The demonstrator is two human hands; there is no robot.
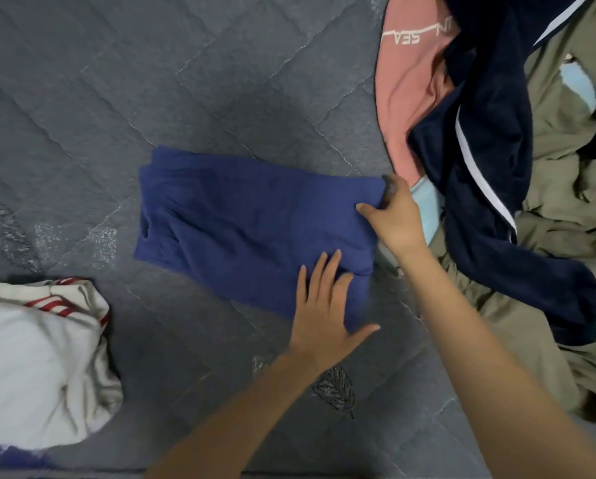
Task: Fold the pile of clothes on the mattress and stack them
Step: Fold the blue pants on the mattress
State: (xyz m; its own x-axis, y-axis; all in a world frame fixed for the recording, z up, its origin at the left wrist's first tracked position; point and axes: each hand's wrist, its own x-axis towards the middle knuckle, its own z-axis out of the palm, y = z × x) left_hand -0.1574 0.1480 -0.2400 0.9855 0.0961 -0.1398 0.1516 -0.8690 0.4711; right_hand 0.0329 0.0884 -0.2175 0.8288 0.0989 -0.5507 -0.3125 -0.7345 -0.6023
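One folded blue garment (248,223) lies mid-mattress (151,81). The left hand (324,312) presses flat on its near corner, fingers straight. The right hand (393,216) pinches its right edge. To the right, a pile (549,167) shows four pieces: pink (407,91), navy (490,150), olive (566,133) and pale blue (428,209). One white, red-striped cloth (37,368) sits lower left.

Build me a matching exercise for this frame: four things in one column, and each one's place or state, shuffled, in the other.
Things
1. blue garment
2. white garment with red stripes
3. left hand
4. right hand

Place or state
A. pinches an edge of the blue garment
B. lies bunched at the lower left of the mattress
C. lies folded in the middle of the mattress
D. rests flat, fingers straight, on the blue garment

Pairs: 1-C, 2-B, 3-D, 4-A
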